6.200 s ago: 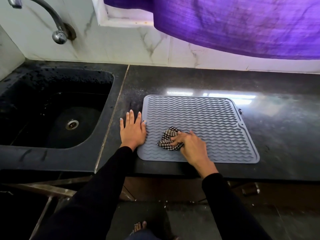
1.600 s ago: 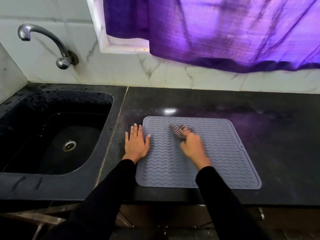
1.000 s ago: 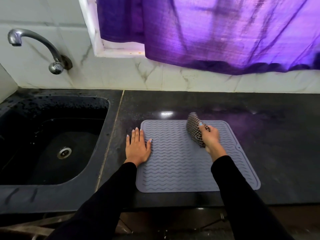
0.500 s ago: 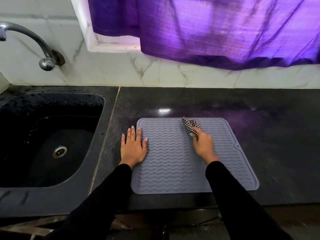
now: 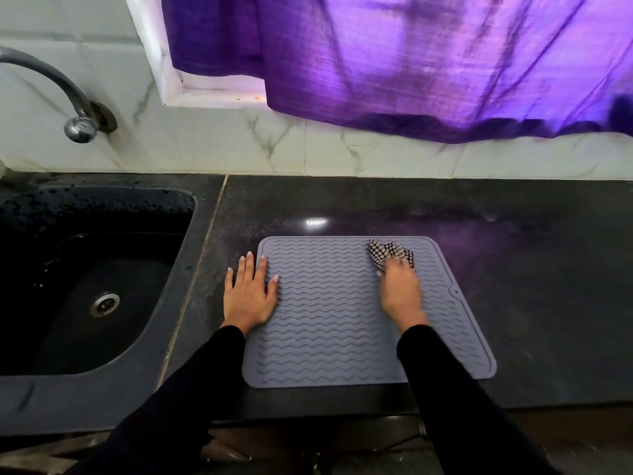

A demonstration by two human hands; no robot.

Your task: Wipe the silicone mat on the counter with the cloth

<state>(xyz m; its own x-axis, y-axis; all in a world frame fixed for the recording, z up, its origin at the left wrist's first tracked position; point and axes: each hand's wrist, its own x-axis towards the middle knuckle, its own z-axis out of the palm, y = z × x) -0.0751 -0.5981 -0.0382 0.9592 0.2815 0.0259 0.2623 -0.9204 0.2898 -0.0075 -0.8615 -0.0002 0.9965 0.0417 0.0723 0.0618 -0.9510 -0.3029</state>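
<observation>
The sink [image 5: 99, 289] is being left out of the work at 9 o'clock of the table [image 5: 534, 303]. Just beside it, the left hand [image 5: 248, 296] is being laid flat over the left edge of the silicone mat [image 5: 325, 323], fingers [image 5: 249, 269] straight and slightly spread, thumb on the ribbed surface, the outer fingers on the bare table; the mat is judged as being pinned against sliding.

The mat is being kept flat on the table, near the front edge, its longer side running 9 to 3 o'clock.

Toward 1 o'clock on the mat, the cloth [image 5: 390, 253] is being held bunched under the right hand [image 5: 399, 291], whose fingers are curled down onto it; how tightly cannot be told. The cloth is lying at 12 o'clock of those fingers, just inside the far rim.

Judgement: most of the unwiped-looking expanse is lying from 6 to 3 o'clock of the cloth, so the coming stroke is being set by the right hand, the nearer one, with the pull likely toward the body.
</observation>
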